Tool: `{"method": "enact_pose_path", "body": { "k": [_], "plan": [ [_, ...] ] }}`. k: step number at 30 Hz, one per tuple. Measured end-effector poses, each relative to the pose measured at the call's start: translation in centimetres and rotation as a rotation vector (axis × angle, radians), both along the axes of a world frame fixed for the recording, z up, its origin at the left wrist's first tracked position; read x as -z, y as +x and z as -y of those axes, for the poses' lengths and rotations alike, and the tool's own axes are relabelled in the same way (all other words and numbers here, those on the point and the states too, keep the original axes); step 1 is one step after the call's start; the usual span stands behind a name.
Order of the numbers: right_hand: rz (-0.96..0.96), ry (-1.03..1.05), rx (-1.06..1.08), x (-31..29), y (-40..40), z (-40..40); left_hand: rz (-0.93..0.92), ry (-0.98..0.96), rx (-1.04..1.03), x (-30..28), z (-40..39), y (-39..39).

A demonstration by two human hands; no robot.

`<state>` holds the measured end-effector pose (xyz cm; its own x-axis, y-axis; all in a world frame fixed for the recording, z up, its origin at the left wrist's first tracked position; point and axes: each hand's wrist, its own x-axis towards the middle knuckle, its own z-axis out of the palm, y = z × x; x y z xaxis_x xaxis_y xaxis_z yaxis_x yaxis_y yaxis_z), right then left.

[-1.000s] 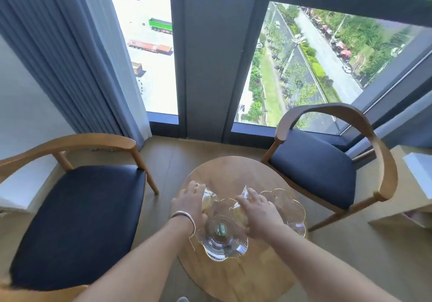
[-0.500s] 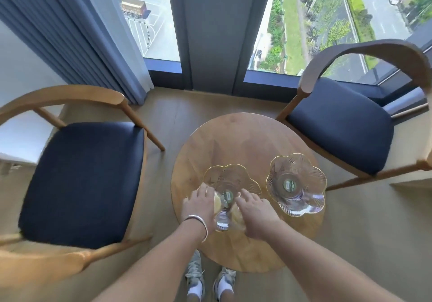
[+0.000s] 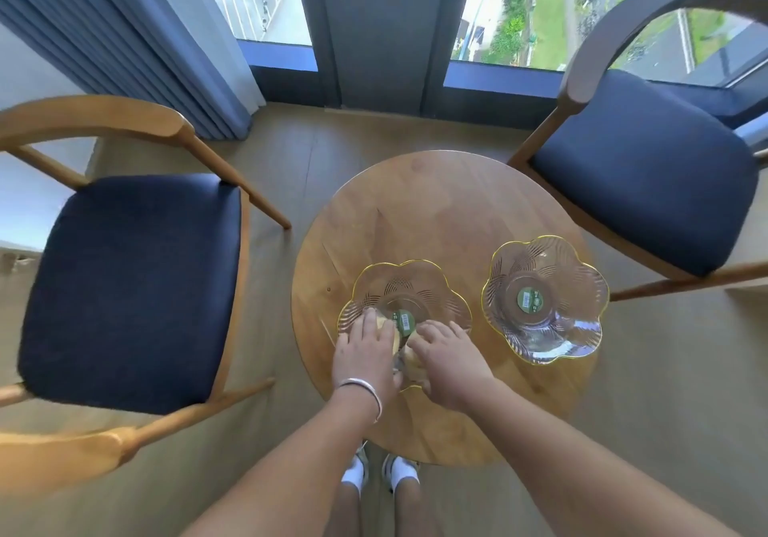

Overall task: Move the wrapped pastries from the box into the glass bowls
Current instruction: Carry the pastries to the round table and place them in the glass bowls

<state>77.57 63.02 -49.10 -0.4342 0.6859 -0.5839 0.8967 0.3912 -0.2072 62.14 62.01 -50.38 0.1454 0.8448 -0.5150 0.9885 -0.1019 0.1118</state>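
Observation:
Two flower-shaped glass bowls with gold rims stand on a round wooden table. Both my hands reach into the left bowl at its near side. My left hand covers a yellowish wrapped pastry, with its fingers curled over it. Another pale wrapped pastry sits under the fingers of my right hand, mostly hidden. The right bowl holds only a green sticker at its bottom. No box is in view.
A wooden chair with a dark blue seat stands left of the table, another at the back right. Windows and a blue curtain lie beyond. My feet in white socks show under the table's near edge.
The view has tilted down toward the table. Both hands, each with a pastry, have come down into the left bowl and stay there.

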Motion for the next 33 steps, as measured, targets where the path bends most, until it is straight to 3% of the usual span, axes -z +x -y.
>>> {"method": "enact_pose_path", "body": {
  "k": [7, 13, 24, 33],
  "plan": [
    [0.023, -0.045, 0.015, -0.3, 0.7, 0.2, -0.008, -0.028, 0.038, -0.7, 0.4, -1.0],
    [0.015, 0.008, 0.119, -3.4, 1.1, 0.1, -0.031, 0.015, 0.043, -4.7, -0.5, -2.1],
    [-0.032, 0.304, 0.335, -17.3, -0.2, -3.8, -0.065, 0.281, 0.075, -18.3, -6.3, -5.6],
    [-0.02, 0.518, 0.489, -26.5, 2.4, -2.6, -0.016, 0.48, 0.245, -27.5, -8.5, -2.8]
  ]
}}
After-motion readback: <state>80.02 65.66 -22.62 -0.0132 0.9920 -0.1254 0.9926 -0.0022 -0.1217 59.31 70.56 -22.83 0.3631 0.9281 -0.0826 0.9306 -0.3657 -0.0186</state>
